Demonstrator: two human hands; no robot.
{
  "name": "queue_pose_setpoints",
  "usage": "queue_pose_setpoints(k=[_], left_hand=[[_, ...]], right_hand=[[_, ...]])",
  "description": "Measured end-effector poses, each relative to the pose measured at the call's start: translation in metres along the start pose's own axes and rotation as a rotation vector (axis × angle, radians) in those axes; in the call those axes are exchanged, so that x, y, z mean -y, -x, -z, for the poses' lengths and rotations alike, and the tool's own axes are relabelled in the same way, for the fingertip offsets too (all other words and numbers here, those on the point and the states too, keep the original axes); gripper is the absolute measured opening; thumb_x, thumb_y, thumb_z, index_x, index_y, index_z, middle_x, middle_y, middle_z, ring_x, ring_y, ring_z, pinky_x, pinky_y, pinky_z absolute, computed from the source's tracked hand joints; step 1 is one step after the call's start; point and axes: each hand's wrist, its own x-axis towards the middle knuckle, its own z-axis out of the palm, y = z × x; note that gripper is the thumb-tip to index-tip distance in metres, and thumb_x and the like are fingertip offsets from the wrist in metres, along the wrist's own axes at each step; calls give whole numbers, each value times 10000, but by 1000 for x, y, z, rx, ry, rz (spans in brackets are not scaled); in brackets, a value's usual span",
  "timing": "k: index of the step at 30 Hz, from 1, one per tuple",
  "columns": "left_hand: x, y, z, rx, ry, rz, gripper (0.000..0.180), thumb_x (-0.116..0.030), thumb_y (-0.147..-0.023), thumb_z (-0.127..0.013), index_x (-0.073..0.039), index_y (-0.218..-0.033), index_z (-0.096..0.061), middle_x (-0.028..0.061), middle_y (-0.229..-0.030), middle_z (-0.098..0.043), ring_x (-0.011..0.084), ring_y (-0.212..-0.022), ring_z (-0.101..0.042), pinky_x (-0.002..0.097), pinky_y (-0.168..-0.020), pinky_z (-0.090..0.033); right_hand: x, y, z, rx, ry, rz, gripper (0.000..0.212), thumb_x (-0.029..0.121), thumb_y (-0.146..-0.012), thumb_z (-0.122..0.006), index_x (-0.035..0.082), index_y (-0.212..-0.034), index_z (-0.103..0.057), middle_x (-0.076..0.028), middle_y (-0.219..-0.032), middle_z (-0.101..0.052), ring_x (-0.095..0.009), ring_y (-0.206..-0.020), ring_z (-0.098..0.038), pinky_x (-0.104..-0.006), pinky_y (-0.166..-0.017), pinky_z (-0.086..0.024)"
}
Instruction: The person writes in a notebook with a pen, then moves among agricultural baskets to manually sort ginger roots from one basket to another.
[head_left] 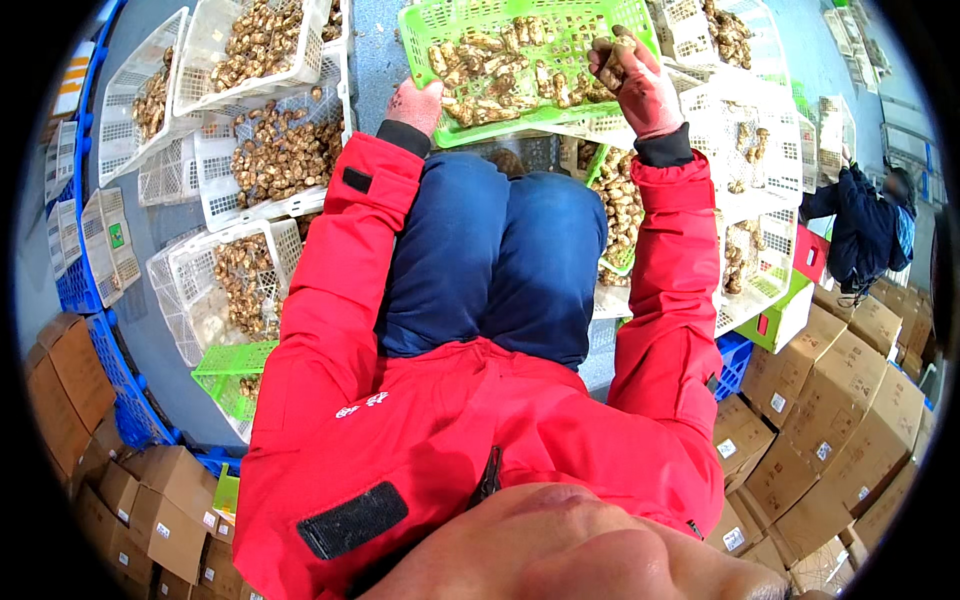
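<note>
A shallow green plastic basket (497, 128) lies in front of my knees, with many brown-and-cream mushrooms (478, 62) spread over its bottom. My left hand (415, 105) is closed on the basket's left rim. Above the basket's right end, my right hand (648, 98) is closed around a brown mushroom (612, 72); its fingers partly hide it, and I cannot tell whether it holds more than one. Another green-rimmed basket of mushrooms (618, 200) shows between my right knee and right forearm.
White plastic baskets (212, 180) of mushrooms stand at my left, with more white baskets (755, 190) at my right. Cardboard boxes (835, 400) are stacked at the lower right and cardboard boxes (165, 505) at the lower left. A person (860, 235) in dark clothes is at the far right.
</note>
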Motion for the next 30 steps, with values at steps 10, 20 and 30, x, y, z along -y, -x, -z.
queue_pose_setpoints(k=[10,20,30], left_hand=[[-24,7,-2,22,-209,13,259,-250,-777,-496,-56,-910,-604,120,-803,-627,263,-770,-595,362,-700,-444],[-7,-2,-1,-27,-224,83,299,-287,-750,-510,-64,-929,-598,176,-844,-616,323,-809,-586,391,-730,-447],[-15,-3,-2,9,-228,109,375,-395,-815,-491,-82,-985,-607,109,-827,-643,249,-787,-611,345,-710,-453]], right_hand=[[-5,0,4,19,-17,-56,337,135,-887,-468,-27,-1177,-416,-131,-916,-581,-186,-795,-567,-251,-716,-447],[5,21,14,-154,-1,-67,391,162,-860,-499,-42,-1181,-409,-121,-850,-574,-173,-671,-563,-221,-561,-412],[4,9,32,-206,-124,-80,336,149,-865,-525,15,-1159,-431,-143,-946,-557,-234,-832,-552,-307,-724,-468]])
